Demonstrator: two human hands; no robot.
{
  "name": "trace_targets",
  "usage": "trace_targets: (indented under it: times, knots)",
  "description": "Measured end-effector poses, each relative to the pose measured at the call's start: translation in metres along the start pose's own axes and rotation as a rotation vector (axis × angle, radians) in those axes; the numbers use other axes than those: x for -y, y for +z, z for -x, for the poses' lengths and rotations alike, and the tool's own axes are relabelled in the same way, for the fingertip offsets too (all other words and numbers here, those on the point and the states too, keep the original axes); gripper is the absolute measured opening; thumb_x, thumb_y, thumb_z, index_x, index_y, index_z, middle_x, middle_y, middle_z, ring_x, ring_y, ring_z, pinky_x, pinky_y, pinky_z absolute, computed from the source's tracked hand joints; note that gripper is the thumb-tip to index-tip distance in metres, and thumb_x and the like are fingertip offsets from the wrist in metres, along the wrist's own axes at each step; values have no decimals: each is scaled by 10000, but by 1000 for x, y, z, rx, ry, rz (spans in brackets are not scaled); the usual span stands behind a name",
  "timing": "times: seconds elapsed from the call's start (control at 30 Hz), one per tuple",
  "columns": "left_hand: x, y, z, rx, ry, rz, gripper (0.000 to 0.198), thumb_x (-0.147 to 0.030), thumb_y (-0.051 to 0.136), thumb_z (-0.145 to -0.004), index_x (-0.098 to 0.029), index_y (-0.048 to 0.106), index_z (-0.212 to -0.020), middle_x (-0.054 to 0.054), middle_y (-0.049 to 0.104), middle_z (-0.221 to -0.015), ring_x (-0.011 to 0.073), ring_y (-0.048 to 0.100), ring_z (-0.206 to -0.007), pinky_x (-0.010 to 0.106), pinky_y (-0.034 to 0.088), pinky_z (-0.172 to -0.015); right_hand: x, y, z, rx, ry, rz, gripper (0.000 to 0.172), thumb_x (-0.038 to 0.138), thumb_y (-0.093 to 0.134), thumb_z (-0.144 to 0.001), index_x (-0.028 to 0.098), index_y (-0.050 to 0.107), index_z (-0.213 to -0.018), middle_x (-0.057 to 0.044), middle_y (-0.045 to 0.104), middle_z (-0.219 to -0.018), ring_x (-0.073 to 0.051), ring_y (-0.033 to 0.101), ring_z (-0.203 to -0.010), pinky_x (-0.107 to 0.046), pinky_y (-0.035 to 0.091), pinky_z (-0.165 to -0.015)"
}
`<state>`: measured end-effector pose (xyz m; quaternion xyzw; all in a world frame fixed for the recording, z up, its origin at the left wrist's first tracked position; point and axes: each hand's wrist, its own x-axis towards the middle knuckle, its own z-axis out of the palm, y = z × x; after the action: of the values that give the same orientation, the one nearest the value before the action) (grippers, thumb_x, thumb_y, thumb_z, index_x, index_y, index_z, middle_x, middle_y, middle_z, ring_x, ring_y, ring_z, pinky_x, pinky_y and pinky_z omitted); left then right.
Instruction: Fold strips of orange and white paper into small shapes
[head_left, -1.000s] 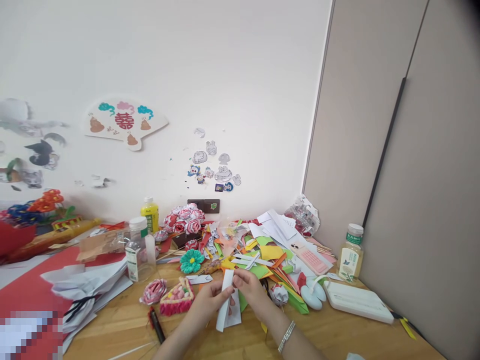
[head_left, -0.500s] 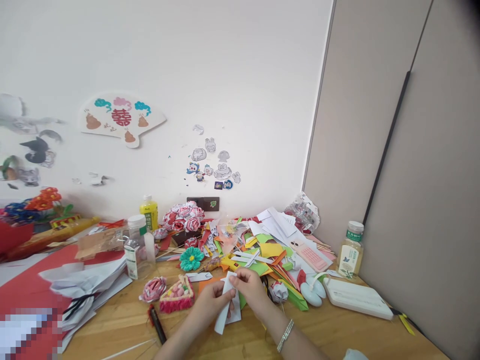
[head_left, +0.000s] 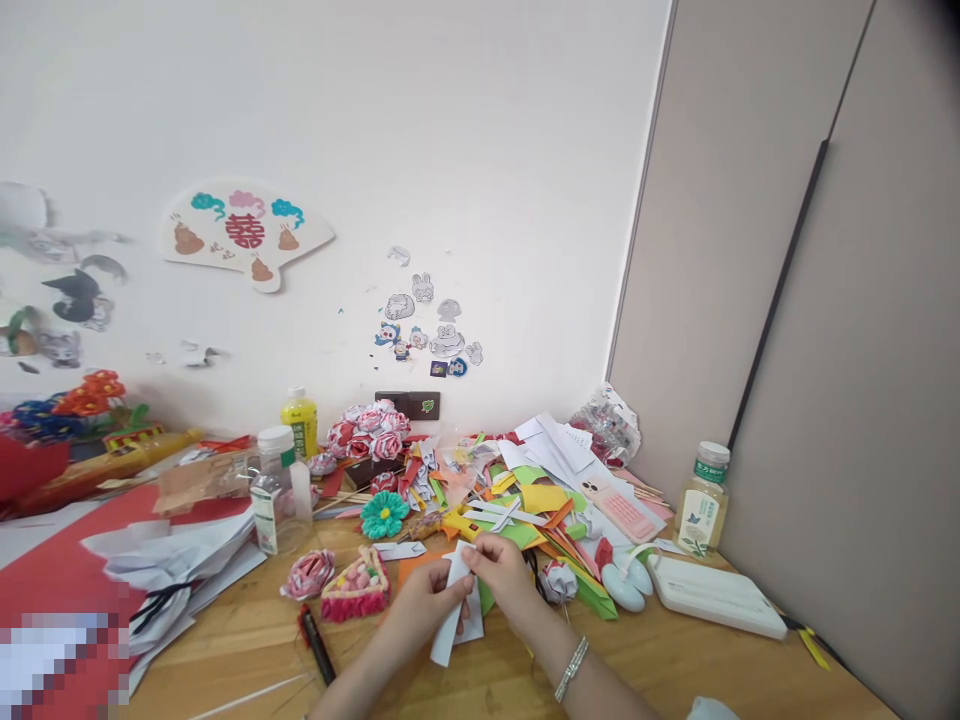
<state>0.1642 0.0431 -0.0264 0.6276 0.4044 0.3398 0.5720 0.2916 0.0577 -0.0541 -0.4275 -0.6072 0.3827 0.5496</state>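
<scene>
A folded strip of white paper (head_left: 448,632) is held between both hands over the front of the wooden table. My left hand (head_left: 424,598) pinches it near the middle with thumb and fingers. At its upper end, my right hand (head_left: 501,570) grips the paper, the fingertips close to the left thumb. Behind the strip, another white flap of paper shows; whether it is part of the same sheet I cannot tell. Left of the hands lie a pink cake-slice-shaped craft piece (head_left: 355,588), a pink paper rose (head_left: 309,575) and a black pen (head_left: 318,645).
Coloured paper scraps (head_left: 517,500) pile up behind the hands, with a pink phone (head_left: 619,510) on them. A white rectangular case (head_left: 716,597) and a bottle (head_left: 703,505) stand right. A clear jar (head_left: 274,500), teal flower (head_left: 384,514) and wrapped white paper (head_left: 161,570) are left.
The view has shifted very slightly. Both hands keep their hold on the white paper strip, with almost no movement.
</scene>
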Motion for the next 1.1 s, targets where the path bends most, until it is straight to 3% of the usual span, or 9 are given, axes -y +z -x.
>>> trace_targets:
  times: [0.43, 0.57, 0.8, 1.1]
  knots:
    - [-1, 0, 2, -4, 32, -34, 367, -521, 548, -579, -158, 503, -544, -27, 549, -438, 118, 489, -379, 234, 392, -412, 3, -1, 1, 14, 1, 0, 319, 396, 507, -705, 161, 406, -513, 55, 327, -501, -75, 310, -479, -187, 269, -452]
    - [-5, -4, 4, 30, -3, -6, 389, -533, 581, -544, -148, 524, -536, -18, 566, -464, 126, 512, -409, 241, 408, -439, 4, -1, 1, 3, -23, 17, 311, 397, 512, -701, 159, 429, -519, 52, 351, -511, -81, 334, -491, -191, 295, -468]
    - [-11, -10, 10, 160, -92, 151, 375, -491, 592, -580, -132, 587, -689, 35, 652, -664, 162, 594, -583, 274, 462, -575, 6, -1, 1, -26, -75, 74, 273, 366, 501, -720, 158, 437, -554, 32, 399, -571, -98, 393, -554, -197, 342, -517]
    - [-6, -10, 9, 183, -68, 173, 388, -496, 580, -592, -115, 613, -660, 37, 649, -595, 155, 581, -567, 280, 463, -592, 7, 0, 1, -41, -122, 140, 242, 297, 504, -718, 162, 417, -537, 36, 388, -573, -99, 387, -565, -200, 334, -534]
